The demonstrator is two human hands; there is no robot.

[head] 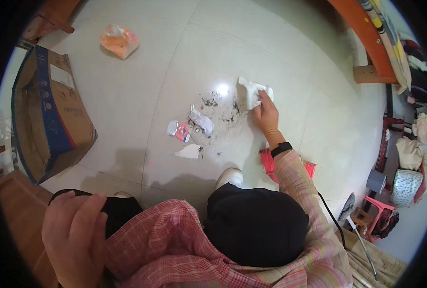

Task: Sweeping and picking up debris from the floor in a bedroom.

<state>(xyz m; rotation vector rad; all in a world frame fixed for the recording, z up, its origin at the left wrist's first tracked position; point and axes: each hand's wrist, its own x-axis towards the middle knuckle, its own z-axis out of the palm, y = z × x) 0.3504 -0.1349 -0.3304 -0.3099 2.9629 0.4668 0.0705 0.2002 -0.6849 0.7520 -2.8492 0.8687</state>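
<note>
My right hand point(266, 115), with a dark band at its wrist, grips a crumpled white cloth or tissue point(253, 94) against the pale tiled floor. Just left of it, dark crumbs of dirt point(210, 102) are scattered over the tiles. Scraps lie among the dirt: a whitish crumpled wrapper point(202, 122), a pink and silver wrapper piece point(181, 131) and a torn white paper piece point(189, 151). At the lower left, my left hand point(74, 230) is held near my left knee, fingers loosely bent. Nothing shows in it, though its palm is hidden.
Red broom bristles point(268, 163) show on both sides of my right forearm. A cardboard box point(60, 111) stands at the left. An orange plastic bag point(120, 42) lies farther off. Wooden furniture point(375, 74) borders the upper right. A long-handled brush point(357, 230) and a pink stool point(378, 208) are at the right.
</note>
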